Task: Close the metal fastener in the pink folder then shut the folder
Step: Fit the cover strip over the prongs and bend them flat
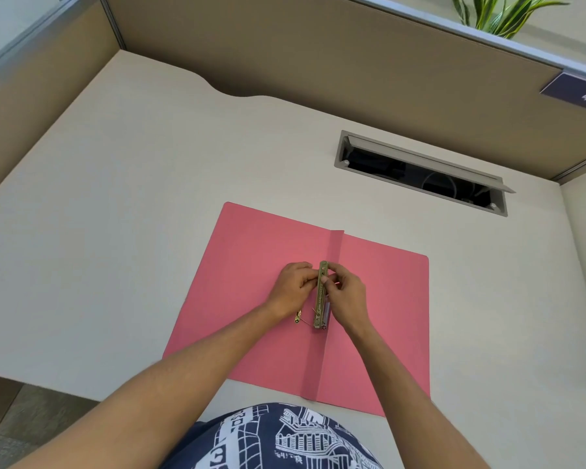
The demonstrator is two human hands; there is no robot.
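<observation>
A pink folder [251, 252] lies open and flat on the desk, its spine fold running towards me. Along the spine sits a brass metal fastener [320, 306], a long bar. A second small brass piece [297, 317] with a thin prong lies just left of it. My left hand [293, 287] pinches the bar's far end from the left. From the right, my right hand [347, 294] has its fingertips on the same end. Both hands cover part of the bar's upper half.
The white desk [132, 204] has a front edge at the lower left. An open cable tray [420, 172] is sunk into the desk behind the folder. Tan partition walls [318, 55] enclose the back and sides. A plant [498, 15] stands beyond the partition.
</observation>
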